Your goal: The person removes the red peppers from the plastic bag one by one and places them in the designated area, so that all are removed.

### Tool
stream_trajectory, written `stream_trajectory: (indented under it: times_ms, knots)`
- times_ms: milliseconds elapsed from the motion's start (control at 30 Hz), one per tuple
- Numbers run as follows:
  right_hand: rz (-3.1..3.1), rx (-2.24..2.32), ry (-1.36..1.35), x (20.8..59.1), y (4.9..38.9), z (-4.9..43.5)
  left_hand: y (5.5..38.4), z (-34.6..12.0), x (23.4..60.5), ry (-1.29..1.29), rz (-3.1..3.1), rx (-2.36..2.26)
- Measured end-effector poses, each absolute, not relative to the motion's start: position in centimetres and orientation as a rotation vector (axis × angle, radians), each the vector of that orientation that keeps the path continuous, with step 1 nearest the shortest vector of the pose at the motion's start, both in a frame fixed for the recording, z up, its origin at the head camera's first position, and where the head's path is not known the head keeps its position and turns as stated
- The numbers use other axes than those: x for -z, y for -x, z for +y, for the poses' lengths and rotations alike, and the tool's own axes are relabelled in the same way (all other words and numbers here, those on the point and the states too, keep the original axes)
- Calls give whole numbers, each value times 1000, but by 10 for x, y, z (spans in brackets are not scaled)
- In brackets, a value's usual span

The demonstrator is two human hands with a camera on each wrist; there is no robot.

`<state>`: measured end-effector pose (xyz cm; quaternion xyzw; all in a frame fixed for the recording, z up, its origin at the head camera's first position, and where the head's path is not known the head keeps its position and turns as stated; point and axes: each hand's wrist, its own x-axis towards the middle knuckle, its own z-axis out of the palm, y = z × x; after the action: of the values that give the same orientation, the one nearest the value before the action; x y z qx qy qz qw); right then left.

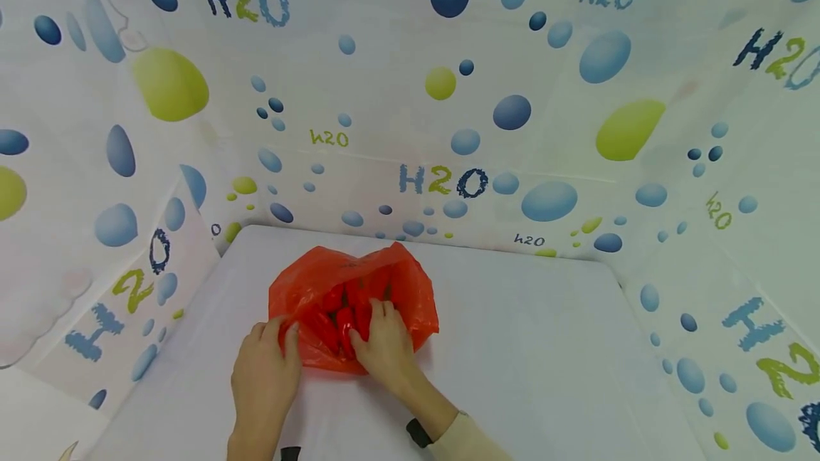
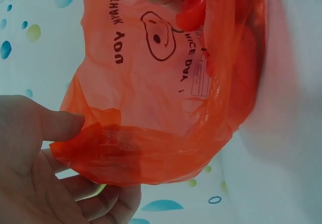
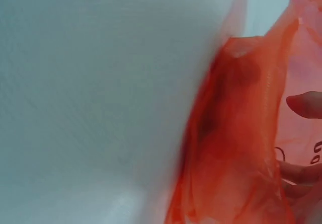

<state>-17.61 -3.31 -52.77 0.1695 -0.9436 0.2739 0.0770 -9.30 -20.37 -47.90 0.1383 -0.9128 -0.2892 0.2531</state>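
A thin red plastic bag (image 1: 301, 269) stands on the white table with its mouth facing me. Inside are several glossy, long red peppers (image 1: 323, 326), partly covered by the bag. My left hand (image 1: 265, 368) pinches the bag's left edge between thumb and fingers, as the left wrist view also shows. My right hand (image 1: 387, 347) reaches into the mouth, its fingertips at the peppers. In the right wrist view its thumb (image 3: 306, 104) and fingers stand apart, with nothing seen between them. One glossy red pepper (image 2: 193, 12) shows beside that hand in the left wrist view.
The white tabletop (image 1: 525, 347) stretches around the bag. Behind it rises a white curtain (image 1: 384, 91) printed with blue and green drops, and it also lines both sides. A dark band (image 1: 419, 432) sits at my right wrist.
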Motion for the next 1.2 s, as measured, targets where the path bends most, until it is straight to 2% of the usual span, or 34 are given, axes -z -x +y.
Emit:
stream_trajectory:
  times_ms: [800,1200]
  knots:
    - [-2832,-566,-367,545,194,-42,92,-204,478,-419,-2471,868]
    - [-2800,-1222,-311,539,180,-33,89,-203,481,-432,-2486,877]
